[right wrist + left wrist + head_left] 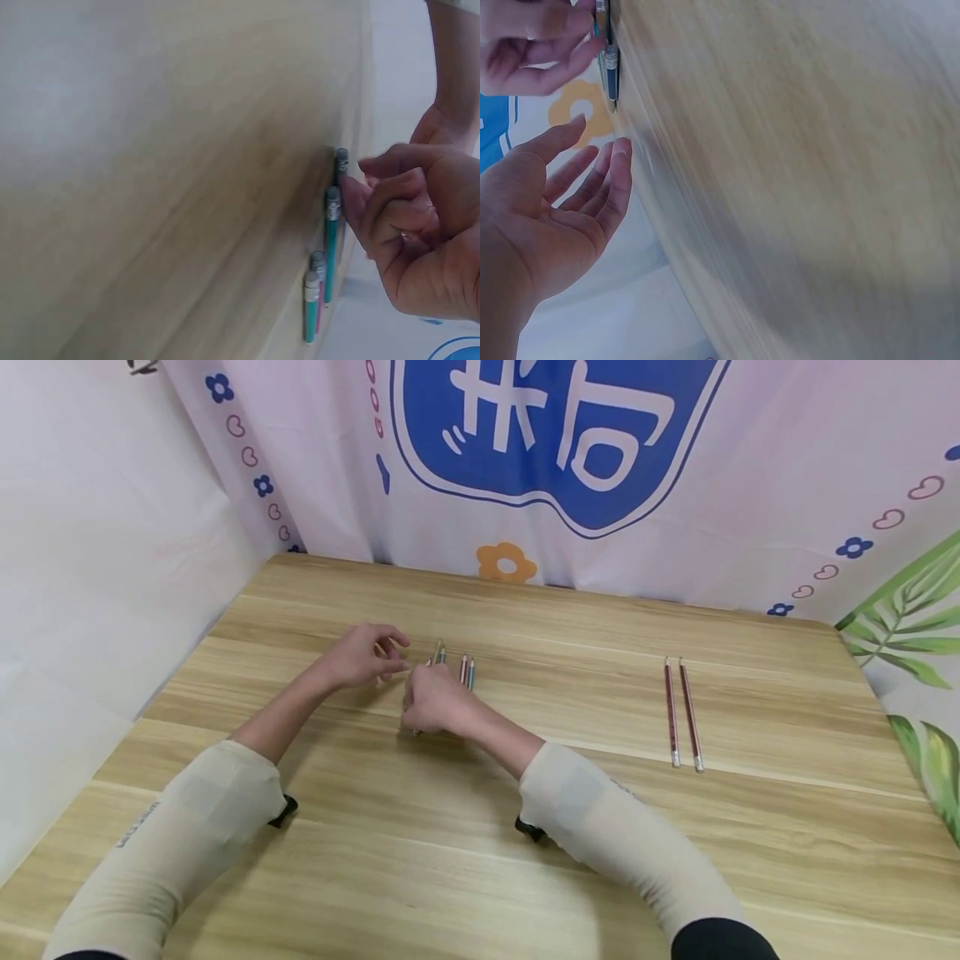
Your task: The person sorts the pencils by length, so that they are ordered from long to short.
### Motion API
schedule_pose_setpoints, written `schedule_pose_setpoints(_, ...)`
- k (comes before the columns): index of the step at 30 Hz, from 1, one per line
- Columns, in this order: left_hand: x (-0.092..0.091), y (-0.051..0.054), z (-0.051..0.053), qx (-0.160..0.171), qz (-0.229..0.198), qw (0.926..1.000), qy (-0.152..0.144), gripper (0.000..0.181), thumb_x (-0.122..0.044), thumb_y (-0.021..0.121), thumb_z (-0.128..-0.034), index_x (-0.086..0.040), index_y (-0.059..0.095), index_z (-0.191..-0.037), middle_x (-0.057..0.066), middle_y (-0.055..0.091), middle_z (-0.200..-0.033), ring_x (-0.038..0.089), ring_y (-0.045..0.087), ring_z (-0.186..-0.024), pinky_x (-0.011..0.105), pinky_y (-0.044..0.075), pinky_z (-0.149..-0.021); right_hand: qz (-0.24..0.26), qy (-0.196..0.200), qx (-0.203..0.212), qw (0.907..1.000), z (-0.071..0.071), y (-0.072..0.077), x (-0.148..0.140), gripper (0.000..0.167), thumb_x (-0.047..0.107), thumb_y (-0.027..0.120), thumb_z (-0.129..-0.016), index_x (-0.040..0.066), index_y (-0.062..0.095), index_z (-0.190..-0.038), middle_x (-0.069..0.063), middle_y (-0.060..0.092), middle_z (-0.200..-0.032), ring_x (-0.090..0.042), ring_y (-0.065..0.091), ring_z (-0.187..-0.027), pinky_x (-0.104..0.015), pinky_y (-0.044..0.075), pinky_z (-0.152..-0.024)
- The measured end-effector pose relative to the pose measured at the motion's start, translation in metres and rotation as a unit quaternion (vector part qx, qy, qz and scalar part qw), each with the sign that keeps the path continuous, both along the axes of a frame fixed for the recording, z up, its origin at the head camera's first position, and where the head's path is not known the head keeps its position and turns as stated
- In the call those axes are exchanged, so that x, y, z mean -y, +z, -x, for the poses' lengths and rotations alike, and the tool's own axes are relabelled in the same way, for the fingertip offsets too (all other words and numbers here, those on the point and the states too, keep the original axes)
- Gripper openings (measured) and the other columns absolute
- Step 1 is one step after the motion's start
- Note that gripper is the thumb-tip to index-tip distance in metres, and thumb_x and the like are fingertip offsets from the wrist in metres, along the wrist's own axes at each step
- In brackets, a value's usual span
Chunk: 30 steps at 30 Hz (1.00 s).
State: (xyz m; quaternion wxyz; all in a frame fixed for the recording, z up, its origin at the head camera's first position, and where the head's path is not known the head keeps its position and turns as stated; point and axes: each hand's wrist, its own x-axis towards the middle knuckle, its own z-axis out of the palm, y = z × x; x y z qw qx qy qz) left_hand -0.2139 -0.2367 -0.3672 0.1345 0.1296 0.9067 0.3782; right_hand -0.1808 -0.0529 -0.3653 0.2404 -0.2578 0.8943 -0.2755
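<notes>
Currently, a slim dark pencil [342, 159] is touched near its eraser end by the right hand [437, 697], whose fingers are curled; whether it is pinched in that grip cannot be told. Beside it, two teal pencils [331, 236] and a pink pencil [463, 668] are laid on the wood-grain worktop [412, 877]. Nearby, the left hand [363, 656] is held with its grip relaxed and empty. Two dark-red pencils [671, 718] are placed well apart, rightward.
</notes>
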Motion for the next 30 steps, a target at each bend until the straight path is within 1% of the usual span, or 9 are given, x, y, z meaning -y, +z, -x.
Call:
schedule_pose_setpoints(2, 0.001, 0.0, 0.0, 0.0, -0.002, 1.0, 0.001, 0.038, -0.001, 0.069, -0.0975, 0.013, 0.058, -0.131, 0.023, 0.068, -0.101, 0.031, 0.068, -0.08, 0.033, 0.062, -0.063, -0.018, 0.019, -0.008, 0.9996, -0.003, 0.003, -0.002, 0.026, 0.002, 0.072, -0.086, 0.013, 0.06, -0.065, 0.005, 0.054, -0.059, -0.007, 0.043, -0.048, -0.017, 0.037, -0.043)
schedule_pose_setpoints(6, 0.002, -0.001, 0.001, 0.001, -0.005, 1.0, 0.002, 0.037, -0.003, 0.069, -0.0984, 0.012, 0.059, -0.131, 0.023, 0.069, -0.101, 0.032, 0.068, -0.08, 0.034, 0.062, -0.063, -0.036, 0.047, -0.029, 0.9978, -0.01, 0.004, -0.004, 0.007, 0.004, 0.076, -0.088, 0.009, 0.072, -0.086, -0.001, 0.07, -0.09, -0.011, 0.06, -0.068, -0.018, 0.052, -0.057)
schedule_pose_setpoints(9, 0.002, -0.002, 0.001, 0.0, -0.005, 1.0, 0.001, 0.037, -0.004, 0.069, -0.0988, 0.011, 0.059, -0.131, 0.022, 0.069, -0.102, 0.031, 0.068, -0.08, 0.035, 0.062, -0.063, -0.035, 0.057, -0.041, 0.9969, -0.012, 0.003, -0.005, 0.005, 0.005, 0.078, -0.091, 0.007, 0.074, -0.094, -0.005, 0.072, -0.101, -0.013, 0.065, -0.077, -0.019, 0.056, -0.065)
schedule_pose_setpoints(11, 0.002, -0.002, 0.001, -0.001, -0.007, 1.0, 0.0, 0.037, -0.004, 0.069, -0.0986, 0.011, 0.06, -0.131, 0.022, 0.069, -0.101, 0.03, 0.068, -0.08, 0.035, 0.062, -0.062, -0.035, 0.063, -0.05, 0.9961, -0.012, 0.001, -0.006, 0.005, 0.005, 0.078, -0.091, 0.006, 0.074, -0.095, -0.004, 0.072, -0.101, -0.013, 0.065, -0.079, -0.018, 0.056, -0.066)
schedule_pose_setpoints(14, 0.003, -0.002, 0.001, -0.003, -0.011, 0.9999, 0.0, 0.036, -0.003, 0.069, -0.0982, 0.011, 0.06, -0.13, 0.022, 0.069, -0.101, 0.031, 0.068, -0.079, 0.034, 0.061, -0.06, -0.028, 0.073, -0.059, 0.9952, -0.01, -0.002, -0.007, 0.006, 0.001, 0.076, -0.091, 0.007, 0.074, -0.09, -0.004, 0.071, -0.095, -0.012, 0.064, -0.075, -0.018, 0.055, -0.062)
schedule_pose_setpoints(18, 0.003, -0.003, 0.001, -0.004, -0.009, 1.0, 0.0, 0.036, -0.003, 0.069, -0.0981, 0.011, 0.06, -0.13, 0.022, 0.069, -0.101, 0.03, 0.068, -0.078, 0.033, 0.061, -0.06, -0.02, 0.083, -0.066, 0.9942, -0.007, -0.004, -0.007, 0.011, -0.002, 0.074, -0.089, 0.008, 0.074, -0.084, -0.003, 0.07, -0.088, -0.012, 0.062, -0.07, -0.018, 0.052, -0.057)
schedule_pose_setpoints(24, 0.003, -0.003, -0.001, -0.005, -0.007, 1.0, 0.0, 0.036, -0.004, 0.069, -0.0983, 0.011, 0.06, -0.13, 0.022, 0.069, -0.101, 0.029, 0.068, -0.079, 0.032, 0.061, -0.061, -0.015, 0.087, -0.066, 0.9939, -0.008, -0.004, -0.008, 0.012, 0.002, 0.075, -0.091, 0.009, 0.073, -0.082, -0.001, 0.069, -0.086, -0.011, 0.061, -0.066, -0.018, 0.053, -0.056)
schedule_pose_setpoints(27, 0.002, -0.003, -0.002, -0.004, -0.008, 1.0, 0.0, 0.036, -0.004, 0.069, -0.0983, 0.011, 0.06, -0.13, 0.022, 0.069, -0.101, 0.03, 0.068, -0.079, 0.033, 0.061, -0.061, -0.012, 0.067, -0.071, 0.9951, -0.009, -0.004, -0.009, 0.015, 0.006, 0.075, -0.093, 0.01, 0.071, -0.079, 0.0, 0.068, -0.081, -0.009, 0.059, -0.061, -0.017, 0.051, -0.053)
schedule_pose_setpoints(30, 0.002, -0.003, -0.003, -0.003, -0.007, 1.0, 0.0, 0.037, -0.004, 0.07, -0.0981, 0.011, 0.06, -0.13, 0.022, 0.069, -0.102, 0.03, 0.068, -0.079, 0.033, 0.061, -0.062, -0.017, 0.025, -0.092, 0.9952, -0.011, -0.004, -0.009, 0.016, 0.009, 0.074, -0.093, 0.01, 0.068, -0.079, 0.002, 0.066, -0.073, -0.008, 0.057, -0.055, -0.017, 0.048, -0.047)
